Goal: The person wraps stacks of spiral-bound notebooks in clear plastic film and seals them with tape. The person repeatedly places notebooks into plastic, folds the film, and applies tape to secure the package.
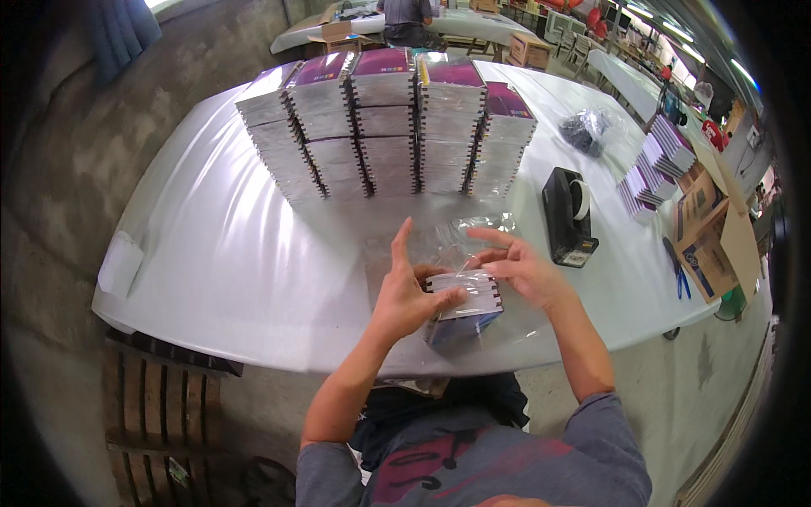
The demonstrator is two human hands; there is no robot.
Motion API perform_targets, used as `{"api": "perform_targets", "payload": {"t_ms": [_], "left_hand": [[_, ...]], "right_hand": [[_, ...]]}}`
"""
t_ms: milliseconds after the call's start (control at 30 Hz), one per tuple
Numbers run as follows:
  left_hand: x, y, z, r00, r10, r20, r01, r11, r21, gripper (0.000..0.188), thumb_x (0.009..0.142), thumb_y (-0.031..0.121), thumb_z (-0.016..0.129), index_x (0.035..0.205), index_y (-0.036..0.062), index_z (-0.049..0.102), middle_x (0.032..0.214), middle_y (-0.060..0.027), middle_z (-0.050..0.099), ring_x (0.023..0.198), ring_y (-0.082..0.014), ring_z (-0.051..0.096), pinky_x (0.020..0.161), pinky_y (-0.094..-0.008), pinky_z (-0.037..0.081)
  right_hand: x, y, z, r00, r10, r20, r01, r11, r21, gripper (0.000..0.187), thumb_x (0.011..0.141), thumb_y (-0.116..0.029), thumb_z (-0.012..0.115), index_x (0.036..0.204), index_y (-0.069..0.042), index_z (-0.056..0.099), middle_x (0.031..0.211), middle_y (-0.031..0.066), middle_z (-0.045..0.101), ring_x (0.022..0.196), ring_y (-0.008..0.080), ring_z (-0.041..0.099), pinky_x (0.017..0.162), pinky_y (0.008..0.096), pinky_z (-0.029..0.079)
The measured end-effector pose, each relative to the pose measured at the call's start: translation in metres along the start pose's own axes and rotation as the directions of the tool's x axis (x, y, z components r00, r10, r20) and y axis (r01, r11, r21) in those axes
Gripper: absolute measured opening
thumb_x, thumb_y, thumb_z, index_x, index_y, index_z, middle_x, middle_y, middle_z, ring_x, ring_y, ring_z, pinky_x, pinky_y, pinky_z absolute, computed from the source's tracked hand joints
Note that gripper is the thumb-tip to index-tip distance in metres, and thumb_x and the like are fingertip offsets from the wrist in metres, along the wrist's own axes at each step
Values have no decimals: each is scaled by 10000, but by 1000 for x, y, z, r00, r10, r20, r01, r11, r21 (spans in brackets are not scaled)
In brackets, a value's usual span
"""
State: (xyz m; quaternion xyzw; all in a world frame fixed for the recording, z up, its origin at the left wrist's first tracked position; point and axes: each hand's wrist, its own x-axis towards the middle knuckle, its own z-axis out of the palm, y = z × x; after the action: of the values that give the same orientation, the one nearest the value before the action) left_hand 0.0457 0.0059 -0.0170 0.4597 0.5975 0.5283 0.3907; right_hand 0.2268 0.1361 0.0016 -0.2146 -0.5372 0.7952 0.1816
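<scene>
Head view: small stack of notebooks (463, 306) in clear plastic bag (456, 245) on bench (211, 245), grasped by left grip (405, 296) at nine o'clock, right grip (519, 269) pinching bag at one o'clock.

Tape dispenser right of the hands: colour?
Black tape dispenser, shown best in the head view.

2 hands: left hand (404, 296), right hand (519, 269); 1 notebook pack (463, 302) between them, in 1 clear bag (460, 241); 5 notebook stacks (384, 127) beyond the hands; 1 black tape dispenser (568, 218) just right of right hand; 2 smaller stacks (655, 169) far right; 1 blue scissors (680, 275) by table edge.
</scene>
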Motion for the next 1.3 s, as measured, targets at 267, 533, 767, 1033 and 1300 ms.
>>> {"api": "perform_targets", "payload": {"t_ms": [267,533,767,1033,1300], "left_hand": [[5,7,1,997,60,-39,-56,993,100,1218,607,236,865,1467,174,4,1008,-164,567,837,-278,623,764,-366,514],[12,-4,-1,997,55,49,-55,998,-9,1150,639,184,860,1479,100,78,911,-129,661,894,-172,626,814,-307,494],[20,-5,4,995,94,-18,-95,994,-63,1058,702,109,796,1489,84,89,811,-113,665,713,-123,618,632,-260,496],[22,5,8,980,99,-172,-82,991,103,930,747,188,778,1458,24,202,711,-65,650,618,-104,574,605,-249,480],[15,-11,-9,999,13,36,-13,1000,-7,202,741,170,767,897,56,709,819,-48,690,1009,-203,602,812,-343,451]], "right_hand": [[33,0,-9,991,132,38,-122,975,-188,262,734,-16,664,991,30,679,927,87,682,837,140,635,779,253,498],[34,-13,9,917,-397,-38,377,893,-246,347,744,-31,708,1085,-32,644,941,50,662,847,121,608,790,247,486],[-8,0,19,986,-165,7,144,839,-526,596,745,-188,768,1257,-55,493,1040,30,602,911,98,554,818,238,445],[9,17,9,989,-4,-150,-52,928,-370,210,746,-161,760,875,-40,647,794,1,621,736,73,551,684,213,409],[4,14,20,979,-79,-187,10,938,-345,161,793,-111,736,891,-1,672,811,17,649,729,76,574,706,234,453]]}}
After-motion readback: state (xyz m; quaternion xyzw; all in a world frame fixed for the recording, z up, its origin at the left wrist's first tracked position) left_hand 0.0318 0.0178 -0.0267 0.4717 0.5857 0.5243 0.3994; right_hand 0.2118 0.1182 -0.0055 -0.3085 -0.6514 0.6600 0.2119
